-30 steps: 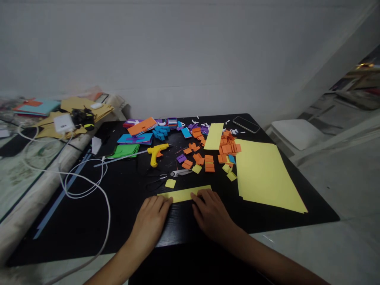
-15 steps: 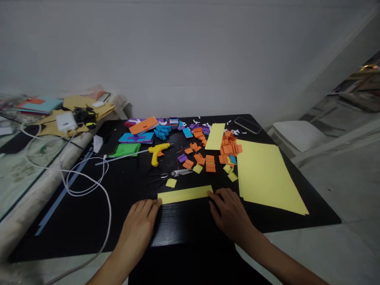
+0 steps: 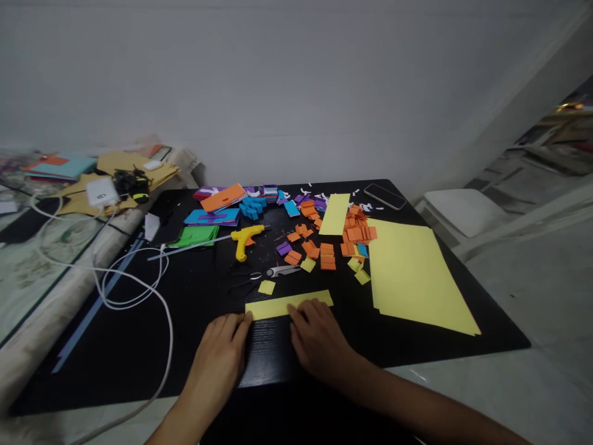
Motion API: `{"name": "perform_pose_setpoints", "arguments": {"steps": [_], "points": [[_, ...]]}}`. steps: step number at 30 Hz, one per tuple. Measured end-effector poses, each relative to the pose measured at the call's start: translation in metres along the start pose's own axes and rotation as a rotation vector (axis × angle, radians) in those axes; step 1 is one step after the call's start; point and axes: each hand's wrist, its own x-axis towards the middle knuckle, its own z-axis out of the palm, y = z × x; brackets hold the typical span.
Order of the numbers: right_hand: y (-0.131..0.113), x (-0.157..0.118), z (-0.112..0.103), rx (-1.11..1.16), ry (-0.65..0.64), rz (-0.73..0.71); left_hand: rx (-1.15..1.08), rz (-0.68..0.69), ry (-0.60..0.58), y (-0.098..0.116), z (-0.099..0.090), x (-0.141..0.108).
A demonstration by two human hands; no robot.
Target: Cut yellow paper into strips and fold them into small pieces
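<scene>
A folded yellow paper strip [image 3: 269, 308] lies across the black table in front of me. My left hand [image 3: 221, 346] pins its left end, thumb on the lower corner and fingers curled together. Over the right half of the strip, my right hand [image 3: 319, 337] presses down with its fingertips on the lower edge, fingers bent. Beyond the strip are a small yellow paper square [image 3: 267, 287], scissors [image 3: 283, 271] and pliers [image 3: 245, 280]. The undersides of both hands are hidden.
A yellow glue gun [image 3: 245, 240] lies beyond the pliers. Orange paper pieces [image 3: 356, 233] are heaped near large yellow sheets [image 3: 417, 272] on the right. A white cable [image 3: 170, 334] loops over the left side. A phone [image 3: 385, 196] lies at the back right.
My right hand has slid left along the strip, from its right end to nearer the middle, uncovering that end. My left hand stays at the left end.
</scene>
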Motion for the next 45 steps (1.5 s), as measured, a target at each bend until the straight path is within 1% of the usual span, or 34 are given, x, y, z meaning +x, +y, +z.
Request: {"name": "perform_pose_setpoints", "arguments": {"steps": [2,4,6,8,11,17,20,23,27,31,34,38,41,45], "points": [[-0.013,0.009,0.004,0.019,-0.041,-0.056,0.011,0.004,-0.011,0.000,-0.001,-0.001],[-0.023,0.016,0.009,0.027,-0.055,-0.076,0.021,0.004,-0.026,-0.001,-0.001,-0.001],[-0.027,0.019,0.011,0.036,-0.051,-0.069,0.027,0.003,-0.037,-0.001,-0.002,-0.001],[-0.026,0.018,0.012,0.049,-0.030,-0.046,0.032,0.000,-0.037,-0.001,-0.003,-0.001],[-0.013,0.010,0.008,0.051,0.011,0.008,0.038,0.003,-0.023,0.001,-0.004,0.001],[0.029,-0.019,-0.007,-0.004,0.072,0.123,0.052,0.007,0.002,0.003,-0.004,0.003],[0.046,-0.031,-0.012,-0.063,0.135,0.148,0.047,0.001,-0.009,0.003,-0.004,0.003],[0.057,-0.037,-0.015,-0.084,0.171,0.157,0.032,0.007,-0.012,0.003,-0.005,0.004],[0.063,-0.036,-0.017,-0.049,0.197,0.140,0.010,0.002,0.005,0.001,-0.004,0.006],[0.071,-0.030,-0.016,0.018,0.207,0.116,-0.073,-0.029,-0.010,-0.001,-0.007,0.011],[0.078,-0.026,-0.017,0.075,0.179,0.066,-0.096,-0.066,-0.032,-0.001,-0.010,0.017],[0.086,-0.021,-0.022,0.109,0.165,-0.038,-0.090,-0.088,-0.049,-0.001,-0.013,0.023],[0.088,-0.018,-0.025,0.104,0.151,-0.109,-0.126,-0.059,-0.040,0.000,-0.014,0.026],[0.085,-0.014,-0.024,0.103,0.129,-0.164,-0.212,0.037,-0.067,0.007,-0.013,0.036]]}}
